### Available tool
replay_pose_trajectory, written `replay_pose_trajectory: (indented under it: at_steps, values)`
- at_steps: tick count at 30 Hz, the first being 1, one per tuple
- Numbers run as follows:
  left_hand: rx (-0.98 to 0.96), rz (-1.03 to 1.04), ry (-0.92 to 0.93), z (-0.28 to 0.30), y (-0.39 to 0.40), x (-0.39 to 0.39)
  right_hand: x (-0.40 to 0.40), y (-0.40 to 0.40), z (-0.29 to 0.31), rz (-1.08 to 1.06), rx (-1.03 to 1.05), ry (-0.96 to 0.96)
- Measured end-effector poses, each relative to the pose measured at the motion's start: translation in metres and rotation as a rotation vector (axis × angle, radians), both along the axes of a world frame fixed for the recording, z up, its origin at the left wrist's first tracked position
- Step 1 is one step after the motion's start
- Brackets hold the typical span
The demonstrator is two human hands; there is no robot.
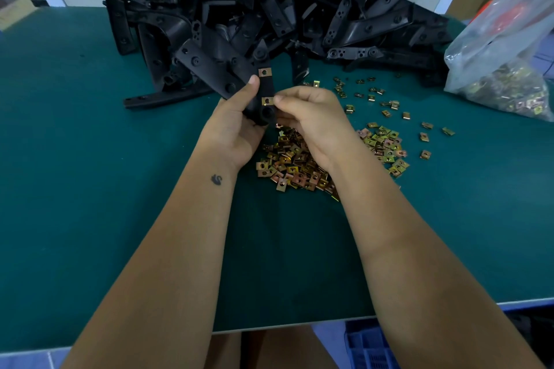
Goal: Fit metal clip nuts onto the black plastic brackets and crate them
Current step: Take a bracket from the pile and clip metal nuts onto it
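A: What could go wrong here, starting at the left?

B: The left hand (236, 126) has its grip closed round the bracket (263, 93), held up above the tabletop (75, 159). One clip (265, 71) already sits on the upper tab. If that hold loosens while the lower one is pushed, the bracket may twist and the clip could seat crooked

A: And the right hand?

B: The right hand (311, 120) pinches the second clip (267, 101) at the bracket's edge. It looks partly on; pressed at an angle it might spring off into the loose clips (296, 165) below

A: Room to move?

B: Bare green tabletop lies to the left and near the body. The bracket pile (269, 9) crowds the far side, just beyond the held bracket. To the right, scattered clips, then a plastic bag (509, 39) near the edge. A blue crate (368, 347) shows below the front edge; a careless sweep of the forearm could push clips over it
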State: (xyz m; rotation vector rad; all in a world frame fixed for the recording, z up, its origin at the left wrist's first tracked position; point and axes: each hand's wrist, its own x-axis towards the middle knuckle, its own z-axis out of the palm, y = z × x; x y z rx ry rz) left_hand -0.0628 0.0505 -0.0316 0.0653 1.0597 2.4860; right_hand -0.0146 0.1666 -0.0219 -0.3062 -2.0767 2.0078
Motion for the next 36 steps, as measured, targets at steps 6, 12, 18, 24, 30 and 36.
replay_pose_trajectory:
  at_steps: [6, 12, 18, 24, 30, 36]
  values:
    - [0.016, 0.043, -0.023, 0.0005, 0.0018, 0.0007, 0.001, 0.0001, -0.0005, -0.003, 0.045, 0.018]
    - [0.008, 0.007, 0.01, 0.0001, 0.0025, 0.0005, 0.0024, 0.0019, 0.0001, -0.021, 0.071, 0.026]
    - [0.047, 0.041, -0.004, 0.0002, 0.0032, 0.0022, 0.0017, -0.0012, 0.0031, -0.015, 0.091, 0.039]
    - [-0.054, -0.018, 0.054, 0.0027, 0.0034, 0.0048, 0.0009, 0.0009, 0.0052, -0.13, 0.002, 0.103]
    - [-0.086, -0.062, 0.102, 0.0022, 0.0037, 0.005, 0.0015, 0.0029, 0.0061, -0.184, -0.015, 0.137]
    - [-0.08, -0.078, 0.12, 0.0016, 0.0028, 0.0052, 0.0028, 0.0011, 0.0067, -0.186, 0.011, 0.136]
